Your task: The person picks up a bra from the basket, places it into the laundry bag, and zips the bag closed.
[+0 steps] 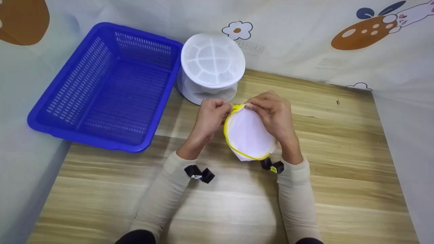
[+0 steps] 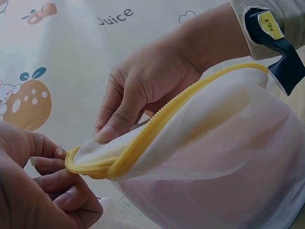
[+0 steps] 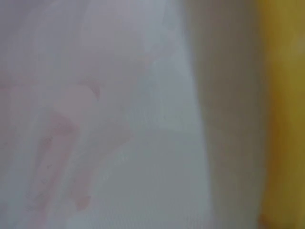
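A white mesh laundry bag (image 1: 251, 134) with a yellow zipper (image 2: 157, 114) around its round rim is held up over the table. My left hand (image 1: 212, 117) pinches the zipper end at the far side of the rim. Close beside it, my right hand (image 1: 274, 113) pinches the white edge between thumb and fingers. In the left wrist view the zipper teeth run along the near edge, with thin see-through mesh (image 2: 228, 181) hanging below. White cloth (image 3: 143, 143) and a blurred yellow band (image 3: 286, 114) fill the right wrist view, so little else shows there.
A blue plastic basket (image 1: 154, 115) stands at the left on the wooden table (image 1: 342, 162). Between it and the bag, farther back, is a white mesh cylinder (image 1: 213, 61) with a round top. A printed sheet (image 1: 295, 44) hangs behind the table.
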The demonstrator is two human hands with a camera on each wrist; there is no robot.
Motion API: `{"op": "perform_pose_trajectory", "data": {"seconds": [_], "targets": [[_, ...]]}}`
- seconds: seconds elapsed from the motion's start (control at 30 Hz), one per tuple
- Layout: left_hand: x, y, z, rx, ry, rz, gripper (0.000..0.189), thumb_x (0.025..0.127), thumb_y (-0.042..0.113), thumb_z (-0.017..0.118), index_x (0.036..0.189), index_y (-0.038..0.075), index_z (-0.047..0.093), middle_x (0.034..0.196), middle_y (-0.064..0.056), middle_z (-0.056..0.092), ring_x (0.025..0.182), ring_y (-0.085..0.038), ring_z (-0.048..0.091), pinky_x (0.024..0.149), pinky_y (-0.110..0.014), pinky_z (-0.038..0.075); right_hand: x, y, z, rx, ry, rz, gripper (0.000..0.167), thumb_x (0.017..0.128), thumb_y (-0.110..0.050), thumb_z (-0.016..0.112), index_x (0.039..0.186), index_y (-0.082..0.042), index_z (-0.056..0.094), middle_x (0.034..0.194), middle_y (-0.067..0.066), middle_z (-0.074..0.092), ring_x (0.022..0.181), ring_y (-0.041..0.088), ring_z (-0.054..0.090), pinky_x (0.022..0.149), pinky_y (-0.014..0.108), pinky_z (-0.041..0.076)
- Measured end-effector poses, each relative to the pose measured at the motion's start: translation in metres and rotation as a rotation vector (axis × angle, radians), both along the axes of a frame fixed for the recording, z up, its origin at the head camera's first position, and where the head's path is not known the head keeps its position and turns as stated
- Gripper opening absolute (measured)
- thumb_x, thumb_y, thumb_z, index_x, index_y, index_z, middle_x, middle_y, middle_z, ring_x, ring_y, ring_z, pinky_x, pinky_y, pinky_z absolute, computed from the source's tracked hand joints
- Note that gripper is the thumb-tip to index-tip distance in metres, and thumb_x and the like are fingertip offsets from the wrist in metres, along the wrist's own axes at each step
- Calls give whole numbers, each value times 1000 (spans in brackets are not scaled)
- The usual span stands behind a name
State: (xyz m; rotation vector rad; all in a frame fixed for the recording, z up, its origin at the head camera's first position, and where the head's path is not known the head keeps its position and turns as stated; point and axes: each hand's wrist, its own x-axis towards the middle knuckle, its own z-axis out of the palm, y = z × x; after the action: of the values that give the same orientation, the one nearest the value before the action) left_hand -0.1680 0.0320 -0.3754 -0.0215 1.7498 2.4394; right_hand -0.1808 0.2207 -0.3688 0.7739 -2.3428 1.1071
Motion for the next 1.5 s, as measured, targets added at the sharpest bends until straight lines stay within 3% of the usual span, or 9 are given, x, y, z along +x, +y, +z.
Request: {"op": "perform_pose_trajectory", "data": {"seconds": [0.4,0.73,1.0,1.2,1.5], "targets": [[-1,-2,-1,34,-16,-23,23,83,-7,53,61,0,54,52,1,37,44,-7,31,41,-17,25,0,5,2,15,28,-35,8,83,-11,73,87,-6,78,81,0,70,80,16,62,69,23,49],[-1,0,-2,44,-5,-14,24,82,-7,53,59,2,54,51,1,35,43,-6,29,41,-17,23,0,4,2,-42,-72,-58,7,82,-9,73,85,-5,78,81,2,70,80,17,62,67,20,47],[0,0,-1,47,-10,7,24,81,-8,52,59,1,53,50,1,36,42,-5,30,41,-17,23,11,-7,21,-58,-90,-91,4,80,1,73,83,3,75,79,13,69,79,23,62,67,18,46],[-1,0,-1,45,-15,-3,23,81,-8,52,60,1,54,51,1,36,43,-5,30,41,-18,23,12,-7,24,-76,-103,-92,5,81,-1,73,83,2,76,79,9,70,78,20,62,67,18,46],[-1,-1,-1,59,3,-12,25,81,-9,52,58,2,52,50,1,34,43,-7,28,41,-17,21,14,-8,28,-69,-86,-84,5,80,2,73,82,6,74,78,16,69,77,25,63,66,17,46]]}}
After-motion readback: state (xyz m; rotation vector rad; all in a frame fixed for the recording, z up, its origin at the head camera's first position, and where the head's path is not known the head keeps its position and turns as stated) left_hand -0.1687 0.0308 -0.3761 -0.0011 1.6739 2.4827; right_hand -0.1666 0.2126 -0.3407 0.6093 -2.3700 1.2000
